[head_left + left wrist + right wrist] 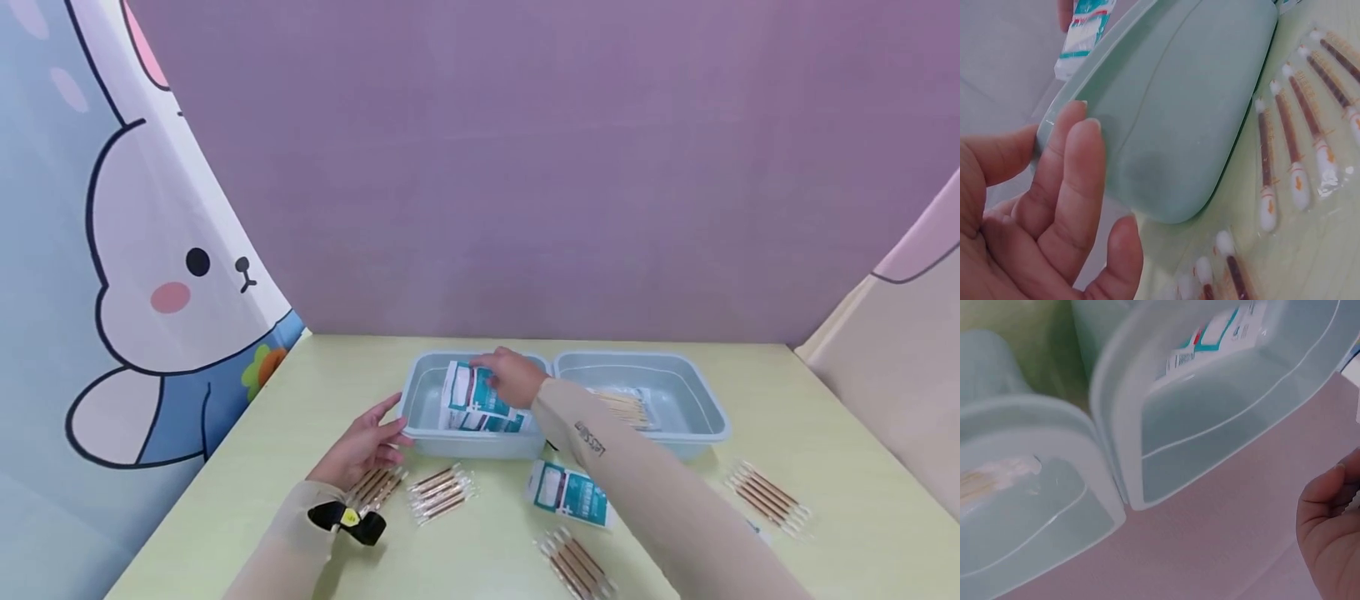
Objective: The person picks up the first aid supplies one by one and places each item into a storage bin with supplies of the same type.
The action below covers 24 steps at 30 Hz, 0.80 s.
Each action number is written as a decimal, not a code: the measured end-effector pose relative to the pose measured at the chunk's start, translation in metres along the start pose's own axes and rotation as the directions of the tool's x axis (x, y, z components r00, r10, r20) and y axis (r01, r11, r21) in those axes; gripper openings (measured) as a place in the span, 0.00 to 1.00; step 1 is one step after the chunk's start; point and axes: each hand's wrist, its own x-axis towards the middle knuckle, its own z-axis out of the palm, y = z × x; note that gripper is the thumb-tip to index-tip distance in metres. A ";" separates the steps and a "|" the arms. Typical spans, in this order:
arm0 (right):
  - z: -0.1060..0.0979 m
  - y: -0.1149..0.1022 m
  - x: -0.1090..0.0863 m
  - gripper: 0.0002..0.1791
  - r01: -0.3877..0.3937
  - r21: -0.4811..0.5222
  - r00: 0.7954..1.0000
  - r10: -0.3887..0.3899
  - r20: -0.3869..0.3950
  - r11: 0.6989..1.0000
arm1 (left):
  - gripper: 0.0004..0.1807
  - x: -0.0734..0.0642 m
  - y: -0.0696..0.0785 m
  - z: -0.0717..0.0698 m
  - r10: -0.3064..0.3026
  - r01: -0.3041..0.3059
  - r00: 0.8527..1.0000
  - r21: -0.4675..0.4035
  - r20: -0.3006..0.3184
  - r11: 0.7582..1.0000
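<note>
My left hand (pixel 363 446) rests its fingers, loosely bent, against the outer left end of the left pale blue plastic bin (pixel 472 447). Over that bin my right hand (pixel 517 377) pinches a white-and-teal packet (pixel 462 385); in the left wrist view this packet (pixel 1085 40) shows beyond the rim. Only a corner of it enters the right wrist view, beside the curled fingers. Below it, another white-and-teal packet (pixel 487 423) lies inside the left bin. The printing on the packets is too small to read.
Beside it stands a right bin (pixel 690 425) holding a clear bag of thin wooden-stick swabs (pixel 626 408). On the table lie a white-and-teal packet (pixel 572 495) and several clear strips of brown-filled swabs (pixel 442 493), (pixel 576 564), (pixel 768 498). A purple backdrop (pixel 555 167) rises behind.
</note>
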 end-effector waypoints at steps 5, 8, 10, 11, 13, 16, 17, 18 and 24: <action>0.001 -0.002 0.013 0.23 -0.068 0.007 0.998 0.068 0.003 0.998 | 0.34 -0.001 0.000 -0.001 0.009 -0.009 1.000 0.012 -0.021 1.000; 0.002 -0.002 0.018 0.24 -0.145 0.016 0.989 0.145 0.013 0.989 | 0.34 -0.002 0.000 -0.001 0.006 -0.005 1.000 0.025 -0.016 1.000; 0.004 0.000 0.021 0.24 -0.197 0.028 0.980 0.196 0.013 0.980 | 0.34 -0.003 0.000 -0.001 0.008 -0.007 1.000 0.040 -0.023 0.999; 0.005 0.001 0.022 0.24 -0.215 0.048 0.977 0.214 0.014 0.975 | 0.34 -0.004 0.000 -0.001 0.008 -0.006 1.000 0.045 -0.028 0.999; 0.007 0.002 0.024 0.25 -0.242 0.092 0.970 0.240 0.025 0.966 | 0.33 -0.005 0.000 -0.001 0.010 -0.008 0.999 0.057 -0.042 0.998; 0.012 0.005 0.029 0.26 -0.279 0.135 0.960 0.274 0.059 0.951 | 0.32 -0.007 0.002 -0.002 0.007 -0.003 0.999 0.078 -0.049 0.997; 0.013 0.006 0.031 0.27 -0.286 0.139 0.958 0.279 0.068 0.948 | 0.32 -0.007 0.003 -0.002 0.006 -0.002 0.999 0.086 -0.050 0.996; 0.014 0.007 0.032 0.26 -0.288 0.133 0.957 0.280 0.075 0.948 | 0.32 -0.007 0.004 -0.002 0.008 -0.004 0.999 0.092 -0.049 0.996; 0.013 0.017 0.032 0.23 -0.257 0.088 0.965 0.251 0.078 0.962 | 0.31 -0.001 0.002 0.001 0.012 -0.009 0.999 0.091 -0.039 0.996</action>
